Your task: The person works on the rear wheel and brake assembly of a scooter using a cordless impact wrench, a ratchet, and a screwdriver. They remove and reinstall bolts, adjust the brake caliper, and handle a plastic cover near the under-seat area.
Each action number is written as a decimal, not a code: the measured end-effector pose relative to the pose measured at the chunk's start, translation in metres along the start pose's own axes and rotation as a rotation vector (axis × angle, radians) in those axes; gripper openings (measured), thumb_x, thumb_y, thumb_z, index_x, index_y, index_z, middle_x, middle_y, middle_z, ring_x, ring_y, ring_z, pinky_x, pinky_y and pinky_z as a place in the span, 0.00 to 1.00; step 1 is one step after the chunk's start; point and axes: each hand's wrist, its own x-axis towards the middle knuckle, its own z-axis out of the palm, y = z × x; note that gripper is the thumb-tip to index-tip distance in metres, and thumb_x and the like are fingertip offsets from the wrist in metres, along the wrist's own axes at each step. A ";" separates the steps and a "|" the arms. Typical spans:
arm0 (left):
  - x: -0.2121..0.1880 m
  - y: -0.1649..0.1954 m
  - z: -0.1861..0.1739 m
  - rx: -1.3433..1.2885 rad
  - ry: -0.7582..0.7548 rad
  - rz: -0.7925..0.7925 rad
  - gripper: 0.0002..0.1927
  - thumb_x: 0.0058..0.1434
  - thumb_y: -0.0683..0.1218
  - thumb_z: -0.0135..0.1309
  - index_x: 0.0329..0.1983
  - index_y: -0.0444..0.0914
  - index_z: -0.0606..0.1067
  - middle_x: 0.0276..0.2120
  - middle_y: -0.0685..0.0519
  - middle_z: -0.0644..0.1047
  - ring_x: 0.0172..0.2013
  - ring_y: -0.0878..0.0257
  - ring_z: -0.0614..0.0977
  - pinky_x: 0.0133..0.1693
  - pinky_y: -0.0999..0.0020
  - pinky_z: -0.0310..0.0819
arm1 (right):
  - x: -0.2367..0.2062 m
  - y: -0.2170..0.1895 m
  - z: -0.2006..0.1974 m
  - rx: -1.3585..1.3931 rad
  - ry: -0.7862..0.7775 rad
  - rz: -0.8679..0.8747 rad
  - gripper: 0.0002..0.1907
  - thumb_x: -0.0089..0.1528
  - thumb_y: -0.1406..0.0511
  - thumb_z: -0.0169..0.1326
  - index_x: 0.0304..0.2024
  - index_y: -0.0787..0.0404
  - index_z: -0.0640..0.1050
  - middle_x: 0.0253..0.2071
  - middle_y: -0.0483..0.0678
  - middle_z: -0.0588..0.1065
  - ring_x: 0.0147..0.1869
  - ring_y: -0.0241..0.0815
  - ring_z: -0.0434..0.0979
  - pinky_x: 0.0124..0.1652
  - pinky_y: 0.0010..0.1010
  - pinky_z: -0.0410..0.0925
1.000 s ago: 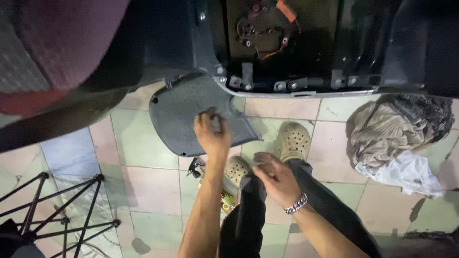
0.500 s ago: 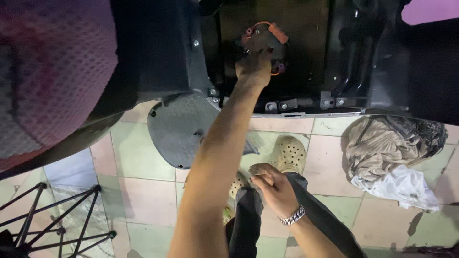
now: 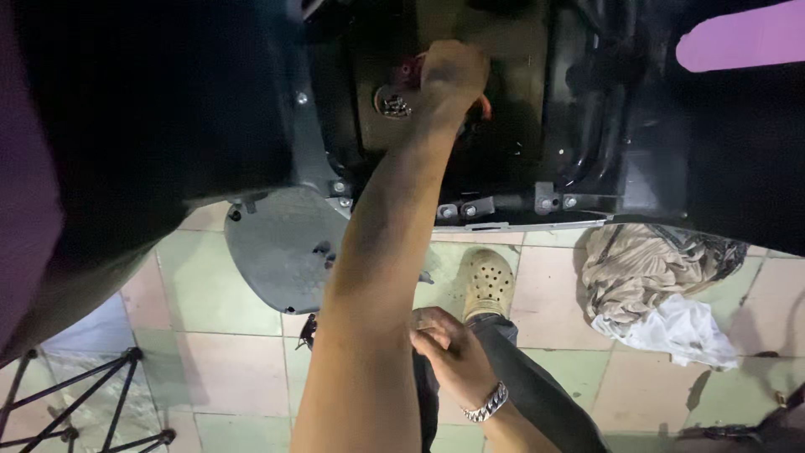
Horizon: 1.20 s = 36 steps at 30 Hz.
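Work stands at an early-to-middle stage, judged from the layout: a grey plastic cover panel [image 3: 281, 252] already lies detached on the tiled floor [image 3: 226, 369] at centre left of the frame, and the black body of the vehicle [image 3: 654, 151] is open at upper centre, exposing a dark compartment [image 3: 511, 109]. Several bolts [image 3: 465, 210] remain seated along the lower edge of that opening, so further disassembly or refitting appears outstanding. The left hand [image 3: 453, 75] reaches up into the compartment at top centre, fingers curled closed around a small part with red and orange wiring [image 3: 408, 69], just beside a round metal fitting [image 3: 394, 102]; what exactly lies inside the grasp cannot be told, as the hand covers it. The right hand [image 3: 449, 352], wearing a metal bracelet [image 3: 488, 403], rests at lower centre on the person's dark trouser leg [image 3: 545, 394], fingers loosely bent, with no tool or part visible in it. A beige clog [image 3: 488, 283] stands on the tiles just above that hand. Crumpled rags [image 3: 662, 285] lie at right, and a black wire stand [image 3: 75, 403] occupies the lower left corner.
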 end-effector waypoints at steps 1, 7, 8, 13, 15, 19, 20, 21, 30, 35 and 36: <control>0.001 0.001 0.003 0.023 0.021 0.005 0.07 0.62 0.51 0.61 0.37 0.44 0.83 0.30 0.49 0.83 0.30 0.60 0.85 0.30 0.62 0.79 | 0.000 0.002 -0.001 -0.008 -0.027 -0.006 0.15 0.63 0.69 0.53 0.53 0.65 0.77 0.40 0.48 0.82 0.41 0.34 0.80 0.41 0.25 0.74; -0.005 -0.001 -0.018 0.052 -0.017 0.065 0.07 0.59 0.49 0.59 0.37 0.44 0.84 0.32 0.49 0.84 0.27 0.58 0.86 0.25 0.61 0.80 | 0.001 0.020 -0.007 0.002 -0.055 -0.069 0.11 0.65 0.71 0.54 0.50 0.68 0.77 0.43 0.47 0.81 0.47 0.34 0.80 0.48 0.26 0.73; -0.014 -0.003 -0.032 0.056 0.001 0.077 0.07 0.59 0.49 0.59 0.37 0.44 0.84 0.32 0.49 0.84 0.27 0.57 0.86 0.24 0.61 0.80 | 0.002 0.023 -0.008 0.021 -0.049 -0.065 0.11 0.65 0.71 0.55 0.50 0.68 0.77 0.43 0.47 0.81 0.46 0.34 0.79 0.47 0.27 0.73; -0.158 -0.010 -0.127 -0.675 0.245 -0.112 0.19 0.69 0.45 0.55 0.61 0.36 0.72 0.35 0.43 0.82 0.31 0.46 0.84 0.32 0.52 0.78 | 0.007 0.024 -0.011 -0.281 0.008 -0.164 0.06 0.64 0.70 0.58 0.41 0.68 0.79 0.41 0.45 0.80 0.43 0.35 0.79 0.43 0.26 0.72; -0.244 -0.005 -0.150 -0.949 0.085 -0.315 0.19 0.70 0.47 0.57 0.61 0.37 0.70 0.36 0.42 0.82 0.30 0.50 0.85 0.30 0.59 0.77 | 0.006 0.021 -0.012 -0.463 0.030 -0.171 0.06 0.65 0.69 0.58 0.39 0.68 0.80 0.38 0.45 0.80 0.40 0.35 0.79 0.40 0.25 0.72; -0.366 -0.012 -0.085 -1.474 -0.435 -0.938 0.11 0.62 0.45 0.63 0.45 0.36 0.82 0.24 0.53 0.76 0.25 0.67 0.72 0.28 0.67 0.67 | 0.003 0.016 -0.007 -0.338 0.033 -0.040 0.09 0.63 0.68 0.56 0.44 0.66 0.79 0.36 0.42 0.80 0.38 0.32 0.79 0.40 0.23 0.72; -0.383 -0.011 -0.050 -1.491 -0.433 -1.024 0.11 0.61 0.46 0.63 0.43 0.35 0.82 0.25 0.52 0.76 0.25 0.66 0.73 0.28 0.66 0.67 | 0.002 0.016 -0.004 -0.227 0.041 -0.028 0.10 0.62 0.69 0.56 0.46 0.66 0.78 0.37 0.42 0.80 0.40 0.31 0.79 0.41 0.23 0.72; -0.392 -0.009 -0.011 -1.489 -0.411 -1.103 0.12 0.61 0.47 0.63 0.42 0.34 0.82 0.25 0.51 0.77 0.25 0.65 0.74 0.28 0.66 0.67 | 0.001 0.017 -0.002 -0.235 0.057 -0.004 0.11 0.62 0.69 0.56 0.46 0.66 0.79 0.37 0.42 0.80 0.40 0.31 0.79 0.40 0.23 0.72; -0.352 -0.015 0.077 -0.675 -0.409 -1.090 0.22 0.56 0.55 0.67 0.40 0.34 0.76 0.30 0.41 0.81 0.32 0.45 0.83 0.33 0.52 0.76 | -0.005 0.018 0.003 -0.252 0.058 0.051 0.12 0.62 0.68 0.57 0.47 0.66 0.78 0.34 0.43 0.78 0.41 0.31 0.79 0.43 0.23 0.73; -0.294 -0.006 -0.061 -1.038 -0.138 -0.458 0.13 0.59 0.54 0.59 0.36 0.41 0.81 0.34 0.45 0.84 0.36 0.49 0.87 0.41 0.56 0.81 | -0.003 0.022 0.000 -0.367 0.105 0.077 0.11 0.63 0.67 0.58 0.46 0.66 0.78 0.34 0.44 0.78 0.39 0.33 0.77 0.39 0.25 0.71; -0.267 -0.006 -0.076 -0.987 -0.030 -0.441 0.13 0.62 0.54 0.57 0.37 0.40 0.81 0.33 0.46 0.84 0.36 0.47 0.86 0.42 0.53 0.78 | -0.002 0.025 0.001 -0.341 0.094 0.033 0.10 0.63 0.67 0.59 0.45 0.67 0.78 0.35 0.44 0.78 0.40 0.33 0.77 0.40 0.25 0.71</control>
